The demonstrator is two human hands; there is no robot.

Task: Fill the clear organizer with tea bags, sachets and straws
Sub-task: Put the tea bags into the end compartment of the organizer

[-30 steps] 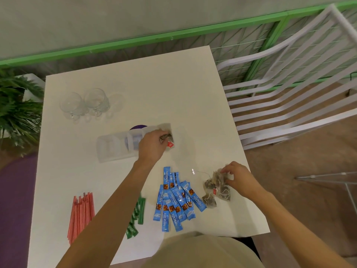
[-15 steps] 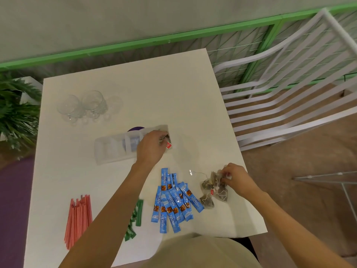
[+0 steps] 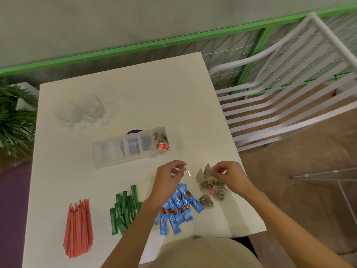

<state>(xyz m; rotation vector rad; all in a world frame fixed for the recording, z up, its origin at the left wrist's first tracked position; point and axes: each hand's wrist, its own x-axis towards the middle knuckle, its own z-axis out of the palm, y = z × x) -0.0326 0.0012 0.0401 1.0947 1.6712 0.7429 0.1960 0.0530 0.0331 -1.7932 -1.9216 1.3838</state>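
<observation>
White square table [image 3: 135, 89], holding the following. Item 1: clear plastic organizer with divided compartments [image 3: 108, 154], lying near the table's middle; its right-end compartment holds brown mesh tea bags with a red paper tag [image 3: 161, 141], and the other compartments look bare. A dark purple disc [image 3: 134, 130] shows at its far edge. Item 2: loose pile of brown mesh tea bags [image 3: 211, 190], near the right edge, well apart from the organizer. Item 3: right hand [image 3: 230, 176], fingers curled, thumb and forefinger pinching 1 raised pyramid tea bag [image 3: 207, 172] at the pile's far side. Item 4: left hand [image 3: 167, 179], just left of the pile, fingers curled, thumb and forefinger pinching a thin white string [image 3: 189, 172] that runs toward that bag. Item 5: blue stick sachets [image 3: 179, 209], fanned beneath the left forearm, touching the pile. Item 6: green stick sachets [image 3: 123, 211], heaped beside them. Item 7: bundle of coral-red paper straws [image 3: 78, 227], near the left edge. Item 8: clear drinking glasses [image 3: 81, 110], grouped at the far left. Off the table: white slatted chair [image 3: 289, 97] on the right, green leafy plant [image 3: 13, 122] on the left.
</observation>
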